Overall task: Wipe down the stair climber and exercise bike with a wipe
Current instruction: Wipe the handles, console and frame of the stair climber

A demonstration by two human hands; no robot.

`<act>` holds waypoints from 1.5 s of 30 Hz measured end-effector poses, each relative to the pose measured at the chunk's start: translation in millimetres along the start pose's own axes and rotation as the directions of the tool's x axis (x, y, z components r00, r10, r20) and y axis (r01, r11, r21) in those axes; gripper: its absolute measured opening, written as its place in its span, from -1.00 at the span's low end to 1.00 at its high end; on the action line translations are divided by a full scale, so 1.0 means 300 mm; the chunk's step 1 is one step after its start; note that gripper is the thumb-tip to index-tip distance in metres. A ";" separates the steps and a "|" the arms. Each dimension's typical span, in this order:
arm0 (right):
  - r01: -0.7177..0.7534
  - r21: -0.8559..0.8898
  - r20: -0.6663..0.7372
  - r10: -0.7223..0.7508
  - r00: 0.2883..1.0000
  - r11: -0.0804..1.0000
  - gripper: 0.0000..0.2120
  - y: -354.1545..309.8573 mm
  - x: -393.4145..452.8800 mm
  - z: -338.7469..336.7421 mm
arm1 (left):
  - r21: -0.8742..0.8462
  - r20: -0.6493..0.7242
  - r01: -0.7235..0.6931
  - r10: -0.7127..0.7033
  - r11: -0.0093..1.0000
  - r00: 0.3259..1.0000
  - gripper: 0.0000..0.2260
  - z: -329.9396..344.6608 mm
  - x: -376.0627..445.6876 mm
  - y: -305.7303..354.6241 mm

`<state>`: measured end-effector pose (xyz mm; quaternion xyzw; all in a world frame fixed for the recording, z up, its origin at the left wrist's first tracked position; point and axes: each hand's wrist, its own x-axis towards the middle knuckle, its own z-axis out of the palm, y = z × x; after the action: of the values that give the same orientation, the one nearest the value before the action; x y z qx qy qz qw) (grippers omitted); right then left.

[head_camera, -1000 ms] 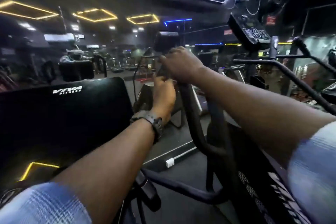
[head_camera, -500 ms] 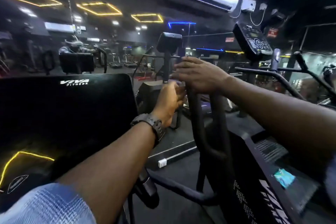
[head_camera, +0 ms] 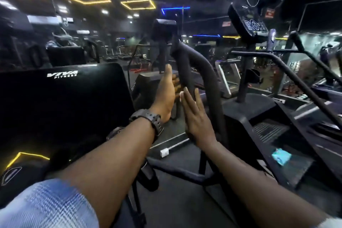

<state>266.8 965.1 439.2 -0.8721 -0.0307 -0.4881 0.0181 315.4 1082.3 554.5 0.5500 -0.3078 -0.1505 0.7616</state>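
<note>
The stair climber (head_camera: pixel 246 116) stands in front of me to the right, black, with ribbed steps and a console (head_camera: pixel 249 24) high up. Its padded black handrail (head_camera: pixel 205 74) loops down in the middle of the view. My left hand (head_camera: pixel 165 96), a dark watch on its wrist, is held edge-on with straight fingers touching the rail's left side. Just below it, my right hand (head_camera: pixel 197 118) lies flat along the same rail with its fingers straight. No wipe shows in either hand. A teal packet (head_camera: pixel 281 156) lies on a lower step.
A large glossy black panel marked VIVA FITNESS (head_camera: pixel 63 98) fills the left. A second handrail (head_camera: pixel 288 72) slopes down on the right. Treadmills and other machines stand behind in the dim gym. A small white block (head_camera: pixel 164 152) lies on the floor.
My right hand has left the top of the rail and dropped lower, its fingers now straight along it. My left hand has uncurled beside the rail. The view has tilted up.
</note>
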 end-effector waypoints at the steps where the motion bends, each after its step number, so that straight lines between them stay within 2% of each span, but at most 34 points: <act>1: -0.006 0.029 0.007 0.006 1.000 1.000 -0.23 0.002 -0.010 0.000 | 0.004 -0.007 0.008 -0.008 1.000 1.000 -0.51 0.008 -0.007 -0.012; 3: -0.120 0.149 -0.005 0.122 0.993 0.982 -0.34 -0.009 0.037 -0.010 | 0.029 -0.015 0.018 -0.017 0.999 1.000 -0.48 0.022 -0.021 -0.041; 4: -0.226 0.211 -0.016 0.235 0.972 0.951 -0.39 -0.023 0.083 -0.021 | 0.036 -0.028 0.026 -0.025 0.999 0.999 -0.47 0.033 -0.029 -0.062; 6: -0.418 0.328 -0.021 0.449 0.893 0.847 -0.45 -0.030 0.178 -0.034 | 0.045 -0.083 0.035 -0.031 0.998 0.996 -0.47 0.050 -0.045 -0.096; 7: -0.466 0.340 -0.023 0.503 0.864 0.817 -0.47 -0.029 0.189 -0.033 | 0.055 -0.110 0.038 -0.031 0.998 0.993 -0.47 0.055 -0.054 -0.114; 9: -0.472 0.292 -0.044 0.505 0.862 0.832 -0.46 -0.048 0.123 -0.018 | 0.078 -0.138 0.030 -0.019 0.997 0.990 -0.48 0.054 -0.070 -0.154; 11: -0.462 0.214 -0.057 0.484 0.873 0.860 -0.44 -0.060 -0.060 0.003 | 0.087 -0.118 0.028 -0.017 0.996 0.993 -0.52 0.055 -0.096 -0.196; 15: -0.322 -0.088 -0.046 0.319 0.947 0.943 -0.43 0.038 -0.374 0.031 | 0.198 -0.161 0.102 -0.070 0.975 0.984 -0.49 0.060 -0.133 -0.299; 19: -0.220 -0.137 -0.015 0.220 0.975 0.966 -0.51 0.106 -0.314 -0.013 | 0.274 -0.223 0.121 -0.060 0.954 0.973 -0.47 0.077 -0.129 -0.432; 23: -0.059 -0.209 -0.007 0.059 0.998 0.976 -0.53 0.159 -0.312 -0.043 | 0.355 -0.231 0.080 0.005 0.931 0.973 -0.62 0.135 -0.205 -0.431; 25: -0.079 -0.240 -0.013 0.078 0.997 0.968 -0.51 0.194 -0.433 -0.022 | 0.369 -0.192 0.054 0.019 0.928 0.981 -0.72 0.131 -0.224 -0.459; 27: -0.147 -0.260 -0.005 0.151 0.989 0.954 -0.36 0.203 -0.573 0.002 | 0.380 -0.152 0.053 0.006 0.924 0.988 -0.74 0.114 -0.226 -0.497; 29: -0.179 -0.281 0.019 0.192 0.981 0.943 -0.31 0.196 -0.651 0.019 | 0.377 -0.126 0.055 -0.008 0.925 0.992 -0.76 0.100 -0.226 -0.531; 31: -0.159 -0.321 0.047 0.184 0.982 0.933 -0.32 0.201 -0.670 0.024 | 0.337 -0.108 0.051 -0.015 0.940 0.994 -0.85 0.104 -0.232 -0.554; 33: -0.051 -0.397 0.112 0.103 0.988 0.917 -0.35 0.223 -0.694 0.024 | 0.316 -0.099 0.040 -0.009 0.948 0.995 -0.89 0.112 -0.239 -0.577; 35: 0.166 -0.447 0.252 -0.054 0.966 0.879 -0.42 0.248 -0.762 0.031 | 0.305 -0.084 0.022 0.004 0.952 0.996 -0.86 0.117 -0.251 -0.600; 37: 0.369 -0.396 0.408 -0.198 0.891 0.841 -0.49 0.253 -0.841 0.041 | 0.307 -0.058 0.011 0.007 0.952 0.998 -0.87 0.122 -0.268 -0.622; 38: 0.426 -0.368 0.465 -0.232 0.854 0.827 -0.51 0.245 -0.867 0.050 | 0.316 -0.034 0.015 -0.004 0.949 0.999 -0.90 0.125 -0.275 -0.632; 41: 0.487 -0.344 0.585 -0.222 0.780 0.803 -0.53 0.214 -0.863 0.083 | 0.439 0.068 0.028 -0.065 0.898 0.996 -0.87 0.124 -0.289 -0.696; 43: 0.505 -0.332 0.620 -0.219 0.753 0.797 -0.53 0.212 -0.810 0.079 | 0.601 0.120 -0.001 -0.088 0.799 0.989 -0.76 0.114 -0.308 -0.741; 45: 0.502 -0.386 0.645 -0.163 0.747 0.774 -0.41 0.215 -0.747 0.051 | 0.726 0.152 -0.044 -0.097 0.687 0.984 -0.73 0.087 -0.337 -0.788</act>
<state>167.4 893.6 240.0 -0.9249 -0.0589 -0.1830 -0.3281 247.3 1037.6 309.2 0.7949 -0.4010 -0.0761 0.4488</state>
